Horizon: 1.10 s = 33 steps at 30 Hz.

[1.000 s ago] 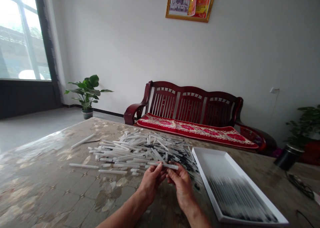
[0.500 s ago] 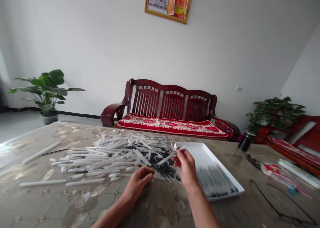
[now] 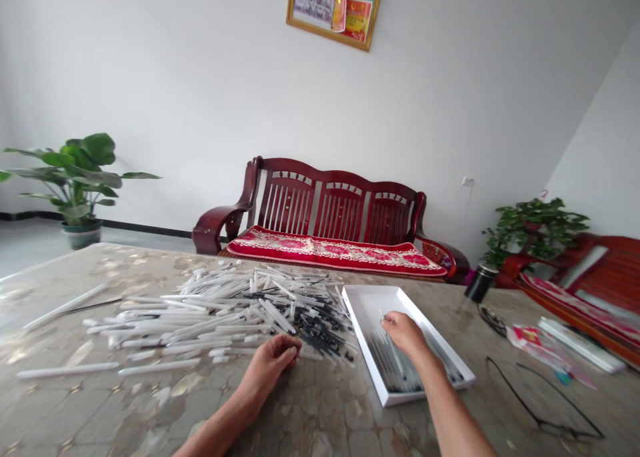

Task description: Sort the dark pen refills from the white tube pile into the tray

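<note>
Right hand (head view): over the white box, pinching a whitish pen near its far end, probably to line its barrel up with the pen row.
Left hand: well apart from the right, curled beside the loose pen pile, seemingly for easy reach; any grip is hidden.
Held pen: below the right fingers, inside the box.

1. The right hand is holding a slim pale rod over the white box.
2. The left hand is resting beside the rod pile.
3. Glasses are lying on the counter.
</note>
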Tool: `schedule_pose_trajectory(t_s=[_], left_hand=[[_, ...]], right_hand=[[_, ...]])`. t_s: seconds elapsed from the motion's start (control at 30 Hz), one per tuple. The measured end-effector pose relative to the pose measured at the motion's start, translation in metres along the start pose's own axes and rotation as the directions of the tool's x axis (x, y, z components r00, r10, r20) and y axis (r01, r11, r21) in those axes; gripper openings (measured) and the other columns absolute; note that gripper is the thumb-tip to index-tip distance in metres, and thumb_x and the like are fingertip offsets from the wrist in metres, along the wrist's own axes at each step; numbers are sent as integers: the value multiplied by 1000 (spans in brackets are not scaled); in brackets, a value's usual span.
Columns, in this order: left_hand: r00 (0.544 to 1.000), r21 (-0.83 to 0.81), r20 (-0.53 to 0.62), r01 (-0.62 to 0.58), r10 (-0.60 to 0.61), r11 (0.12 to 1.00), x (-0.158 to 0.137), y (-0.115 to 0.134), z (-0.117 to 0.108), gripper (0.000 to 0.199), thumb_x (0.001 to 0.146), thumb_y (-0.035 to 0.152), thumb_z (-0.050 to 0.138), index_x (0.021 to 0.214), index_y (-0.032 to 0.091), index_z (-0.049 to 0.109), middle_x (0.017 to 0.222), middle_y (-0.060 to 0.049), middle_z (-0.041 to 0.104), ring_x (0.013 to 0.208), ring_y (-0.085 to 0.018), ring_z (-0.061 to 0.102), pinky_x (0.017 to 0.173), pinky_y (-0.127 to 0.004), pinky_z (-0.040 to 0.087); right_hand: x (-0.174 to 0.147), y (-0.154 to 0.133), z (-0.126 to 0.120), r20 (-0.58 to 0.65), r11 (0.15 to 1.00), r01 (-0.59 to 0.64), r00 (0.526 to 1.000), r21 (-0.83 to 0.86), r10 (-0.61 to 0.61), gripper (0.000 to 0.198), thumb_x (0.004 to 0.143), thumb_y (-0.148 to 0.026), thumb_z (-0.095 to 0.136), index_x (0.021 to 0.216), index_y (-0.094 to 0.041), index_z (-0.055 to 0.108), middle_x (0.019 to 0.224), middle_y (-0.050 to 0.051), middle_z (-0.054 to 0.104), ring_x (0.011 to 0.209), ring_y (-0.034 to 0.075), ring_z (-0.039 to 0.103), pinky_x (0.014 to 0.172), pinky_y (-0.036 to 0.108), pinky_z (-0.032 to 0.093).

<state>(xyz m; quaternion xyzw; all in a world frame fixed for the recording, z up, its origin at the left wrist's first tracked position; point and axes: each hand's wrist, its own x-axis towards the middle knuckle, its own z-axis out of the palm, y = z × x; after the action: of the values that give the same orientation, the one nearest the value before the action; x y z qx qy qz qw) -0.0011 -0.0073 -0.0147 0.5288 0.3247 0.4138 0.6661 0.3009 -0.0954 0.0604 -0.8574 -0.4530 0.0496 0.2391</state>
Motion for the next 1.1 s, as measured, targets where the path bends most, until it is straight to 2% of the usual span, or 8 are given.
schedule_pose_trajectory(t_s=[0.13, 0.33, 0.5, 0.63, 0.77, 0.87, 0.97, 1.1], left_hand=[[1000, -28, -15, 25, -26, 999, 1, 1, 1, 35, 53, 42, 86, 71, 16, 71, 62, 0, 66, 58, -12, 56, 58, -23, 43], [998, -71, -11, 61, -62, 996, 0, 3, 1, 36, 49, 42, 87, 69, 17, 70, 61, 0, 65, 59, -13, 58, 60, -24, 45], [996, -41, -77, 40, -43, 998, -3, 6, 2, 32, 55, 43, 80, 70, 18, 69, 64, 0, 65, 63, -16, 61, 59, -24, 46], [986, 114, -164, -10, 29, 993, -3, 8, 0, 22, 63, 39, 70, 72, 20, 68, 68, -1, 67, 68, -20, 64, 52, -24, 43], [973, 335, -193, -57, 128, 940, -5, 10, -3, 10, 70, 26, 61, 75, 22, 69, 70, -1, 69, 62, -18, 63, 54, -24, 42], [960, 452, -204, -80, 191, 888, -6, 11, -4, 12, 75, 20, 57, 77, 23, 68, 72, -2, 71, 63, -18, 63, 60, -24, 42], [949, 553, -226, -62, 222, 831, -9, 13, -5, 13, 76, 16, 55, 78, 23, 65, 75, -1, 72, 67, -18, 63, 64, -24, 39], [960, 669, -175, -48, 219, 742, -16, 19, -1, 16, 73, 12, 54, 78, 23, 64, 72, -1, 71, 68, -17, 62, 63, -24, 35]], right_hand=[[-7, 3, 12, 85, 993, 22, 996, -116, -12, 16, 79, -25, 57, 67, -20, 67, 65, 2, 68, 67, 16, 62, 59, 23, 32], [-17, 2, 24, 141, 979, 45, 990, -198, -17, 17, 82, -26, 58, 70, -21, 69, 58, 1, 66, 59, 16, 62, 56, 24, 31], [-21, 1, 20, 137, 961, 56, 990, -270, -19, 18, 83, -22, 56, 72, -21, 70, 71, 5, 72, 70, 19, 67, 57, 24, 32], [-25, -11, 11, 111, 942, 67, 993, -329, -32, 18, 84, -23, 55, 81, -22, 72, 89, 10, 76, 85, 24, 69, 61, 27, 33], [-36, -48, 14, 85, 954, 142, 989, -264, -124, 21, 87, -28, 52, 91, -27, 73, 94, 6, 77, 88, 22, 69, 64, 26, 37], [-51, -82, 29, 177, 946, 290, 948, -143, -264, 19, 84, -23, 57, 93, -28, 73, 95, 2, 77, 91, 19, 69, 70, 23, 40], [-67, -106, 49, 256, 885, 438, 884, -157, -391, 20, 81, -18, 58, 93, -26, 73, 100, 3, 74, 97, 20, 68, 76, 24, 41], [-77, -115, 66, 309, 829, 482, 865, -285, -396, 18, 82, -16, 60, 94, -23, 71, 104, 6, 70, 98, 21, 67, 77, 26, 43]])
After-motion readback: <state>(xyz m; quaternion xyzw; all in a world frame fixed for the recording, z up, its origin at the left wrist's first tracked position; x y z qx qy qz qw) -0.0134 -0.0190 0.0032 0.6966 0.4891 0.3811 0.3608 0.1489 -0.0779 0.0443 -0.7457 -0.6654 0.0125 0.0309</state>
